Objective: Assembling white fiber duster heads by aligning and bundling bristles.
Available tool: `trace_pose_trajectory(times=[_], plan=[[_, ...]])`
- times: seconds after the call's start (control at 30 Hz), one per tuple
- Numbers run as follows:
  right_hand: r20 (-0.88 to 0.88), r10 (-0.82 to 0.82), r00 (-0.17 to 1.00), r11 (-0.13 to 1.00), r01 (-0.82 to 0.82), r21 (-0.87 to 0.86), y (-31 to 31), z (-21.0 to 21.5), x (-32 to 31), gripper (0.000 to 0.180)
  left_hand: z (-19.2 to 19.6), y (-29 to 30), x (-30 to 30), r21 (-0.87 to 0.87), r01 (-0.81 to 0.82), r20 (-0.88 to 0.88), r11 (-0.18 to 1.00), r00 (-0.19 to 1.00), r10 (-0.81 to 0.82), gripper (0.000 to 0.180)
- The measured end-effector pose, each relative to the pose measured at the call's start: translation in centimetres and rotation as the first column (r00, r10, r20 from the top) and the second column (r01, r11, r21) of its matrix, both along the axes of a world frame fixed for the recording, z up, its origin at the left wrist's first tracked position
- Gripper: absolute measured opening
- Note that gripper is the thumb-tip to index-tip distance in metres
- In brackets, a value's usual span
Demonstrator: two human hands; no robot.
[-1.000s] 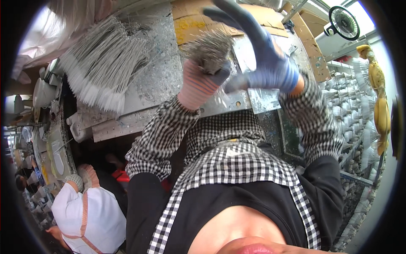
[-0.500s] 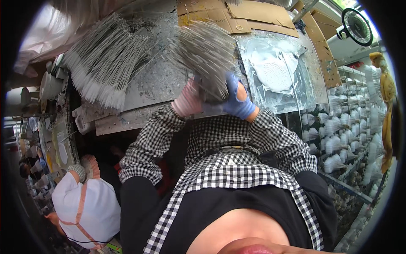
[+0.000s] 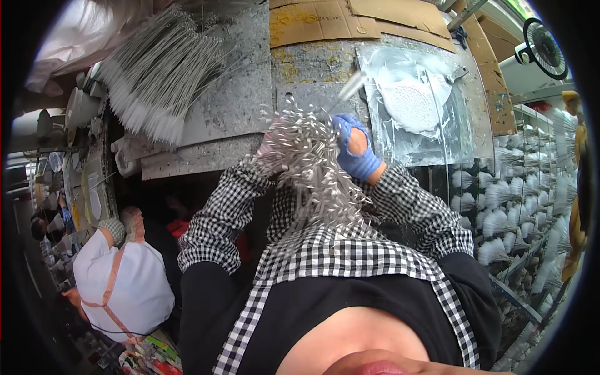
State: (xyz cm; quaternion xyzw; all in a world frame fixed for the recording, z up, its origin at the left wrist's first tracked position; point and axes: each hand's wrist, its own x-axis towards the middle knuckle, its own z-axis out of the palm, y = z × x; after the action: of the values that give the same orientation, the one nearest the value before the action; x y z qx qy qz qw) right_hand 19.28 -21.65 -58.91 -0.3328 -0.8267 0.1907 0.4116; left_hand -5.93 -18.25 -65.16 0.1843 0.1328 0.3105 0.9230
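A thick bundle of thin grey stems with pale tips is held between my two hands over the near edge of the table, its tips fanning out toward my checked apron. My left hand, in a pink glove, closes on the bundle's left side, its fingers mostly hidden behind the stems. On the right side, my right hand grips it in a blue glove that leaves part of the back of the hand bare. A blurred whitish streak shows just beyond my right hand.
More stems lie in a wide fanned pile at the left. White paste covers a sheet at the right, near flattened cardboard. A rack of white tufts and a fan stand right. Another person is at lower left.
The bundle has swung from pointing away over the table to tipping toward my apron, its pale tips now facing me. Both hands stay close around it.
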Motion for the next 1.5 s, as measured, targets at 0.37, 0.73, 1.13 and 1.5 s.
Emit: trace_pose_trajectory(times=[0.37,0.73,1.13,1.5], plan=[[-0.034,0.241,0.970,0.846,-0.227,-0.483,-6.2,3.1,1.6,0.097,0.0,-15.8,4.6,0.619,-0.032,-0.643,0.784,0.553,0.530,0.064],[-0.367,-0.103,0.925,-0.123,-0.378,-0.918,-10.9,-2.8,1.6,0.083,-0.3,-23.9,8.0,0.414,-0.335,-0.836,0.846,0.229,0.500,0.038],[-0.149,-0.024,0.989,0.051,-0.148,-0.988,-11.2,2.0,3.8,0.060,7.4,-23.8,4.4,0.337,-0.367,-0.839,0.867,0.300,0.453,0.012],[0.437,0.039,0.899,0.994,-0.078,0.071,-7.8,1.8,8.2,0.019,12.3,-21.2,-0.9,0.683,0.039,-0.713,0.729,-0.182,0.678,0.033]])
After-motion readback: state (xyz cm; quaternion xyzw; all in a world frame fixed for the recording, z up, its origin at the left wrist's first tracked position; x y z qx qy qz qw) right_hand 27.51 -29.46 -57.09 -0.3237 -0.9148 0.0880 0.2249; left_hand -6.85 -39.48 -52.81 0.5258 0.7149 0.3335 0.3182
